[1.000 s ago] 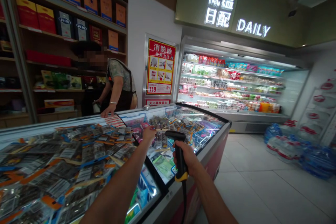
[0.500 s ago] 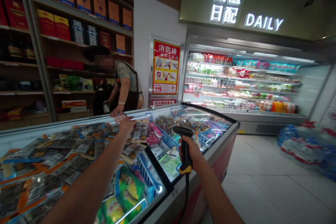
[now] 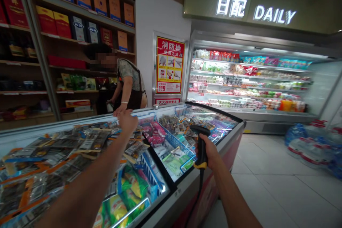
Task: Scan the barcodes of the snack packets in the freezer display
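My right hand (image 3: 211, 152) is wrapped around the grip of a black and yellow barcode scanner (image 3: 202, 151), held over the freezer's front edge, its cable hanging down. My left hand (image 3: 128, 123) reaches across to the far side of the chest freezer (image 3: 171, 188), close to a co-worker's hand (image 3: 120, 108). Its fingers are blurred and turned away, so what they hold, if anything, is hidden. Under my left arm, many flat clear packets (image 3: 93, 140) with orange and blue edges lie heaped on the freezer top. One packet (image 3: 136, 149) lies by the black divider.
A co-worker (image 3: 130, 82) leans over the far side. Below the glass are green and yellow bags (image 3: 130, 188), pink packages (image 3: 155, 131) and blue baskets (image 3: 176, 140). Bottled water packs (image 3: 307, 146) stand on the floor at right, before a refrigerated display (image 3: 248, 82).
In view, the scanner and my right hand have shifted right and slightly up. The packet beside my left hand has left its spot over the pink packages, uncovering them. My left hand has risen slightly.
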Motion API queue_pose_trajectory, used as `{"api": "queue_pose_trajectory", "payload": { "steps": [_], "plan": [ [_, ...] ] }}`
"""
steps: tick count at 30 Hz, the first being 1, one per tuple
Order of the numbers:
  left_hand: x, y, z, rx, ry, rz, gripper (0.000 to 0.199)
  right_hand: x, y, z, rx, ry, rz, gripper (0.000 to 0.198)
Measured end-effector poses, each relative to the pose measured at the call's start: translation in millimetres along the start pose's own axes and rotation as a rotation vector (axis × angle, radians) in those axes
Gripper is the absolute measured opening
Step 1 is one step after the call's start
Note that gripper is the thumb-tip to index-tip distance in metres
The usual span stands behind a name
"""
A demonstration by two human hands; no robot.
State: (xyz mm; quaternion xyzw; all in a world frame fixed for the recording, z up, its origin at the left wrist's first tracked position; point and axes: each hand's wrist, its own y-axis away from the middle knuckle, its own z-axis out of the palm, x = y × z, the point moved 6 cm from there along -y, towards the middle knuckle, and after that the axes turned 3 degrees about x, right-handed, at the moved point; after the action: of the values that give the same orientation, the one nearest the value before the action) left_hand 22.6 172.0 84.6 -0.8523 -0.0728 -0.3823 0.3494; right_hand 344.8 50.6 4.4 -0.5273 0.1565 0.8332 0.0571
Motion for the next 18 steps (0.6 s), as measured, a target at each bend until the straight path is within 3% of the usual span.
{"api": "queue_pose_trajectory", "payload": {
  "steps": [5, 9, 13, 16, 18],
  "plan": [
    [74.2, 83.5, 122.1, -0.291, -0.071, 0.254, 0.033, -3.6, -2.2, -17.9, 0.054, 0.004, 0.004, 0.022],
    [100.4, 159.9, 192.5, -0.61, -0.136, 0.381, 0.03, -6.5, -3.5, -30.4, 0.094, 0.017, 0.014, 0.022],
    [105.8, 192.5, 211.3, -0.665, -0.251, 0.538, 0.03, -5.4, -4.4, -36.6, 0.104, 0.055, 0.007, 0.021],
    [97.8, 185.6, 204.1, -0.69, -0.282, 0.658, 0.03, 0.0, -4.4, -33.0, 0.078, 0.045, 0.025, 0.022],
    [85.9, 169.8, 193.2, -0.708, -0.31, 0.639, 0.03, 4.1, -4.0, -27.9, 0.071, 0.032, 0.039, 0.022]
  ]
}}
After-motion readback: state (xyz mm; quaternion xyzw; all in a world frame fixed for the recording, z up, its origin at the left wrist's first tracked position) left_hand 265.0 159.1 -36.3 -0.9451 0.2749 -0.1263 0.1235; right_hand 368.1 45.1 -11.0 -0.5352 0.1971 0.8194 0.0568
